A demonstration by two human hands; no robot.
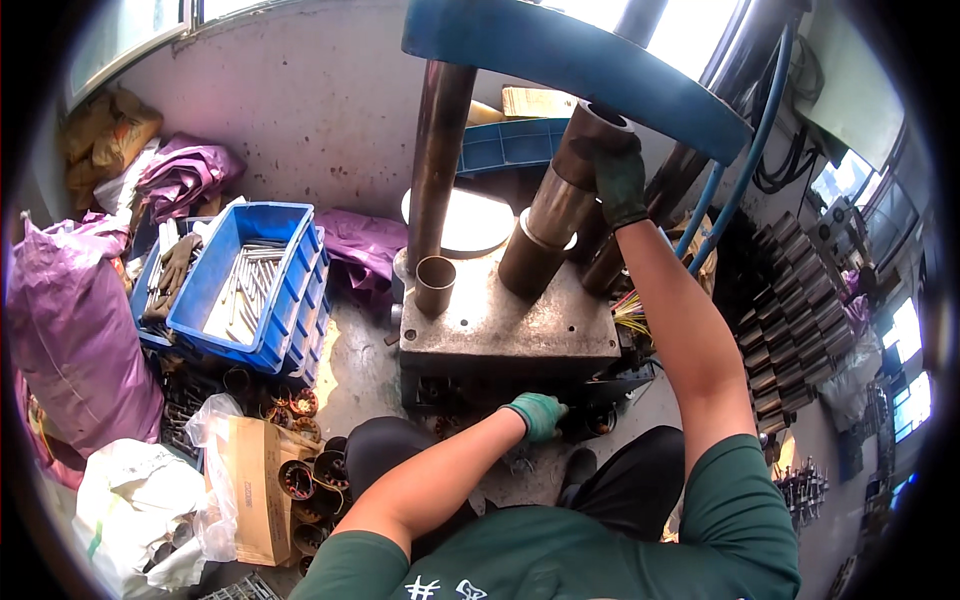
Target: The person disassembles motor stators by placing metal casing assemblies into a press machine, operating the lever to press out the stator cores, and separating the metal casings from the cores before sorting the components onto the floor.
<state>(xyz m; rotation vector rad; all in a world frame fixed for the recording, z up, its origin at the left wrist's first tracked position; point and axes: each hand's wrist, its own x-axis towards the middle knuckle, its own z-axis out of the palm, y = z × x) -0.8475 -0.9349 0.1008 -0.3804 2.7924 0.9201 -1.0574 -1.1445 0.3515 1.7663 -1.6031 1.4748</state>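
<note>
A press with a thick metal bed (510,335) stands in front of me. On the bed, a stacked metal cylinder (558,210) rises, leaning in the view, with a pale ring around its middle. My right hand (622,182), in a dark green glove, is closed around the side of the dark metal sleeve (580,145) at its top. Low in front of the bed, my left hand (541,416), in a lighter green glove, is curled beside a dark part under the bed; its fingertips are hidden. A short open tube (435,285) stands on the bed's left corner.
The blue crossbar (570,65) of the press spans above my right hand. At left are stacked blue bins (300,280) holding metal rods, purple sacks (85,320) and a cardboard box (258,490) beside wound motor parts. Rows of metal tubes (795,310) are stacked at right.
</note>
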